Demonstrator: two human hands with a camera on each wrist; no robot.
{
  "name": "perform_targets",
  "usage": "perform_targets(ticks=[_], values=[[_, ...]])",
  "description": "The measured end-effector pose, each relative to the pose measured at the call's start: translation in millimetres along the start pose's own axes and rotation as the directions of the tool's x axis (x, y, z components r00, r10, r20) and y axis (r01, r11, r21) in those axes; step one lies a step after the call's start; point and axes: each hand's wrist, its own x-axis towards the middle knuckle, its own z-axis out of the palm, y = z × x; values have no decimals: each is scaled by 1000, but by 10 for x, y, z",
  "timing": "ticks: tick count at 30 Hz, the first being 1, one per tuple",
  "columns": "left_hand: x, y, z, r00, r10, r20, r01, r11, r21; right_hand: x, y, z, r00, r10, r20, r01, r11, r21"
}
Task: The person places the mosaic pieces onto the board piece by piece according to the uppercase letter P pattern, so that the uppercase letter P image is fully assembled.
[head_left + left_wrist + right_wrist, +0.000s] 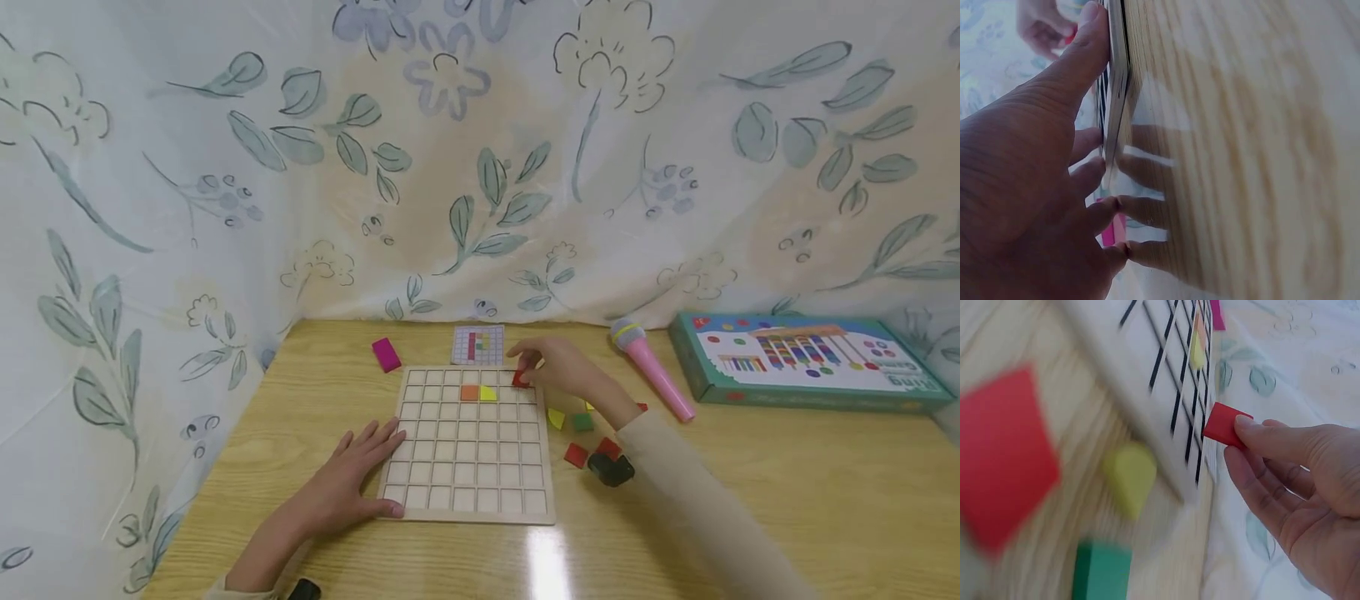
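Note:
A square wooden grid board (465,450) lies on the table, with an orange square tile (469,392) and a yellow quarter-round tile (488,393) in neighbouring cells near its far side. My right hand (558,367) pinches a red square tile (1222,424) between thumb and fingertips, over the board's far right corner. At the board's left edge rests my left hand (341,479), fingers spread and thumb on the near left corner. A small pattern card (478,345) with a coloured grid lies just beyond the board.
Right of the board lie loose tiles: a green one (582,422), a yellow one (556,418) and several red ones, including one red tile (576,455). A magenta block (386,355) is at far left. A pink toy microphone (656,375) and a toy box (810,362) stand at right.

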Motion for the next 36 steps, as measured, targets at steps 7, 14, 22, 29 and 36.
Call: perform_targets(ticks=[7,14,22,29,36], values=[[6,-7,-21,1000,7,-6,-7,1000,3,288,-233,193,998,-37,54,34,998,58],[7,-20,-5,1000,5,-1,-5,1000,-1,485,-438,411,994,-60,86,48,991,127],[17,-21,-4,1000,5,5,-5,1000,0,595,-493,591,995,-64,78,54,991,126],[22,-21,-9,1000,0,10,0,1000,6,599,-480,673,996,-48,69,44,997,70],[7,-34,-12,1000,-2,12,2,1000,-7,614,-479,738,996,-44,73,42,999,34]])
